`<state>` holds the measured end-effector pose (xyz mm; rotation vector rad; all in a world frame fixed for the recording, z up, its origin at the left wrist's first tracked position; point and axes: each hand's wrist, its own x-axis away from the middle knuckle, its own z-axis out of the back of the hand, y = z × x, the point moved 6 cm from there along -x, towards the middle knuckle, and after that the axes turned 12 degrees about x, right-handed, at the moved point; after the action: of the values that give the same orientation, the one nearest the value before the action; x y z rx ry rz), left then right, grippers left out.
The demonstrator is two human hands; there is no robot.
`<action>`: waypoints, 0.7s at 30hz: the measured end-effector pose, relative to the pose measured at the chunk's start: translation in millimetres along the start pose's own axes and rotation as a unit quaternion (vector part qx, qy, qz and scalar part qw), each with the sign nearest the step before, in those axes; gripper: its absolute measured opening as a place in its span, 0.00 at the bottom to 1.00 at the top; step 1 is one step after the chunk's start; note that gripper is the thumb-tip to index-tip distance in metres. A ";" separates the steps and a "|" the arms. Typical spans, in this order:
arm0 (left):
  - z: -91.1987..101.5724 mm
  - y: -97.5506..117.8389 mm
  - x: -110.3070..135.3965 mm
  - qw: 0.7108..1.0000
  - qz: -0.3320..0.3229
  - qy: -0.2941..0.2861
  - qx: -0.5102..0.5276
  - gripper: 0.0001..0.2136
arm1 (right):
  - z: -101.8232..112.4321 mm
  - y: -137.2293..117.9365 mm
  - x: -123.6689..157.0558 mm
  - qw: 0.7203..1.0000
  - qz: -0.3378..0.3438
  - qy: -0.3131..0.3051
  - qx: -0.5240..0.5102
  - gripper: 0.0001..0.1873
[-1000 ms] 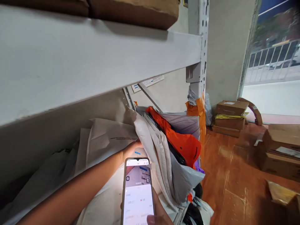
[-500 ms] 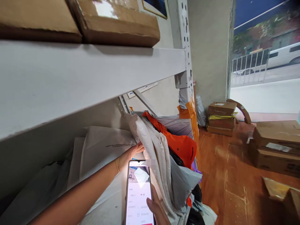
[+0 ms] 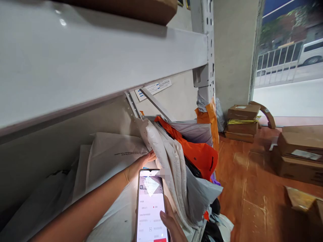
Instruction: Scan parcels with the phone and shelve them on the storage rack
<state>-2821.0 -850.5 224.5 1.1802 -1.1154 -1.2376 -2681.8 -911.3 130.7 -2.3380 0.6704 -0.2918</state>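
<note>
My right hand [image 3: 173,223] is wrapped round a smartphone [image 3: 151,215], thumb along its right edge. The lit screen shows a small camera picture above lines of text. Light falls on the packages behind it. My left hand [image 3: 140,164] reaches in just above the phone, fingers stretched out against the side of a leaning white padded mailer [image 3: 161,144]. Part of those fingers is hidden. Left of this hand lies a large white mailer bag [image 3: 113,154] with small print. Right of the leaning mailers are an orange bag [image 3: 202,158] and a grey bag [image 3: 202,195].
A white shelf beam [image 3: 101,60] crosses above my hands and meets a slotted upright [image 3: 208,50]. A cardboard box [image 3: 141,8] sits on it. More boxes [image 3: 300,164] stand on the wooden floor [image 3: 247,188] at right, and a small stack [image 3: 242,122] is by the doorway.
My view has tilted down and shifted left, so the beam sits higher in view. The picture on the phone screen has changed to a nearer label. Both hands keep nearly the same place.
</note>
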 end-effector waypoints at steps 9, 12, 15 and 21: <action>-2.9 3.2 1.9 0.999 -0.004 -0.003 -0.038 0.29 | -3.1 1.8 0.8 0.999 -0.008 0.004 -0.035 0.64; -2.3 3.0 -0.3 1.000 -0.013 -0.002 -0.024 0.28 | -4.6 2.4 1.2 0.999 -0.018 -0.003 -0.045 0.67; 1.9 0.8 -2.9 1.000 -0.021 0.003 -0.021 0.28 | -6.5 2.5 3.3 0.998 -0.037 -0.015 -0.057 0.65; 8.3 -6.4 -2.1 0.999 0.024 0.023 -0.035 0.26 | -10.4 -7.9 13.1 0.998 -0.008 -0.069 -0.012 0.45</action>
<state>-2829.9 -848.6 218.8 1.1171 -1.0530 -1.1976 -2671.7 -919.0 144.1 -2.3625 0.5913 -0.1290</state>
